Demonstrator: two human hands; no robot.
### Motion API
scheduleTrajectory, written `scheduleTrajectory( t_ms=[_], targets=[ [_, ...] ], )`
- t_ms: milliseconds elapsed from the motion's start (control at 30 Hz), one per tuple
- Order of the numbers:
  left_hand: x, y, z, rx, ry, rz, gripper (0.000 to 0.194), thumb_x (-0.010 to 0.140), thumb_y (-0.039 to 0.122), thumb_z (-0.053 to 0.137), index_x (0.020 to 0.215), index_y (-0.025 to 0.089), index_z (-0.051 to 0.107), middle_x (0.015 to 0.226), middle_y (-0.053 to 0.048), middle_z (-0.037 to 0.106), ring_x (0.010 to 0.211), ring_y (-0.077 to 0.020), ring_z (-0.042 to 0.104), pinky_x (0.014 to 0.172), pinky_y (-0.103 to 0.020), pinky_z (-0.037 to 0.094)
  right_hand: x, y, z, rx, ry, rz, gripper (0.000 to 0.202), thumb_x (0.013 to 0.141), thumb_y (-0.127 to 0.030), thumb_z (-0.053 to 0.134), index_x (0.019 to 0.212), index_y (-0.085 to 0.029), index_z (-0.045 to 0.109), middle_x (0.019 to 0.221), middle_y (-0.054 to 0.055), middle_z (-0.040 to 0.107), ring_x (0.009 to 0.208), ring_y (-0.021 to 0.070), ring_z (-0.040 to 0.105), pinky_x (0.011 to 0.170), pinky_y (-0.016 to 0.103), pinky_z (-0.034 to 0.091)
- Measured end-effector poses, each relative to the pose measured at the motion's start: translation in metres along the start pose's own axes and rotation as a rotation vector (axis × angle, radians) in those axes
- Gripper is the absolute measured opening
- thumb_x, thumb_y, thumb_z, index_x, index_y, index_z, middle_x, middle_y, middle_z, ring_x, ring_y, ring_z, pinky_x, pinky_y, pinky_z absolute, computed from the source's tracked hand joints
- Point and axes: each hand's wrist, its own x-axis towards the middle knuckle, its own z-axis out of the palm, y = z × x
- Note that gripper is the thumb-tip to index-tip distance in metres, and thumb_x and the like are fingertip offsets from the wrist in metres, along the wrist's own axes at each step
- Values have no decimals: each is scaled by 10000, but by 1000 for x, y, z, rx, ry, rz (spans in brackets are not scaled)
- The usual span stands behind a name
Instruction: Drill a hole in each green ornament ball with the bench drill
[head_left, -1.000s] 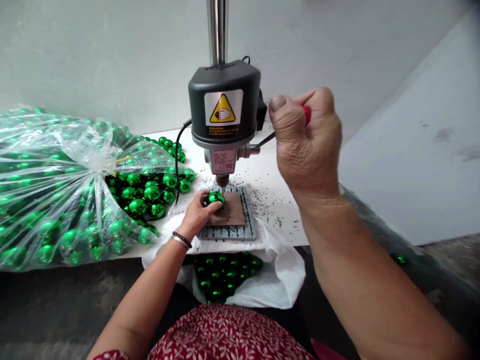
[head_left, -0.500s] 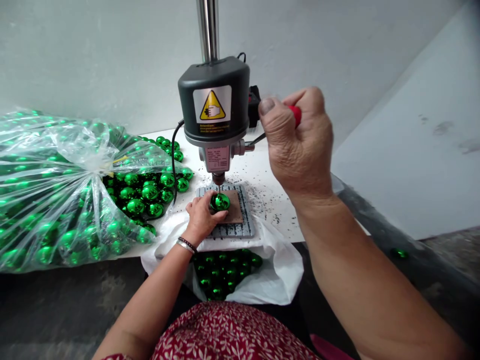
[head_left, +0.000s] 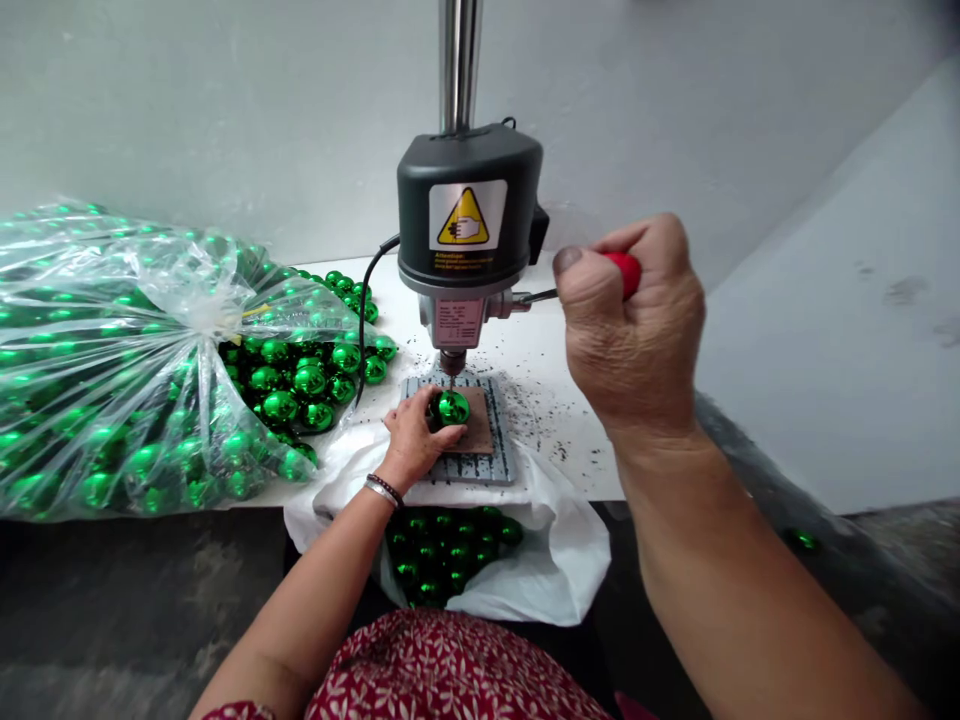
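A shiny green bauble (head_left: pixel 454 408) rests on a brown board (head_left: pixel 480 436) over the grey slotted base (head_left: pixel 501 468) of a drill press (head_left: pixel 471 215). My left hand (head_left: pixel 417 434) grips this bauble from its left side, thumb in front and fingers behind. Right above the bauble is the chuck (head_left: pixel 452 362), its thin bit reaching down to the top of the ball. My right hand (head_left: pixel 636 320) is wrapped round the red knob (head_left: pixel 624 272) of the feed lever, to the right of the drill head.
On the left, a clear plastic bag (head_left: pixel 150 370) spills green baubles (head_left: pixel 309 378) onto the white table (head_left: pixel 559 370). Dark shavings are scattered round the base. At the table's front edge a white sack (head_left: pixel 566 550) holds more baubles. One bauble (head_left: pixel 804 540) lies low at the right.
My right hand has come down with the red-knobbed lever. My view has shifted, so the drill press appears further right. My left hand still holds the bauble on the board.
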Motion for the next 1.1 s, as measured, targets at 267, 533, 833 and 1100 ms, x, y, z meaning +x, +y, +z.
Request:
scheduleTrajectory(
  t_ms=[267,533,833,1100],
  targets=[
    [-2,-2,6,92,21,5,528,793,352,800,1286,293,620,1296,-61,688,1271,-312,549,1073,-459,325,-10,1,-4,-55,-13,7,220,863,-403,539,791,-210,459,675,-36,482,607,58,379,603,228,374],
    [-1,-1,7,89,7,8,486,807,365,771,1259,272,621,1246,-61,706,1224,-308,582,1067,-465,331,-20,3,-7,-15,-8,-2,204,841,-398,559,777,-223,476,658,-32,509,577,74,414,570,247,400],
    [6,3,6,81,-14,17,690,755,342,783,1404,262,563,1356,-96,658,1304,-333,534,1090,-464,381,-19,7,-5,-41,-5,-37,256,869,-446,546,773,-219,479,680,-32,489,598,62,413,537,213,387],
    [10,7,-1,94,-92,-8,502,803,385,754,1274,261,634,1292,-95,690,1303,-345,518,1076,-492,349,-20,8,-5,-26,11,-28,266,859,-468,551,787,-217,503,709,-27,508,617,64,433,547,212,387]
  ],
)
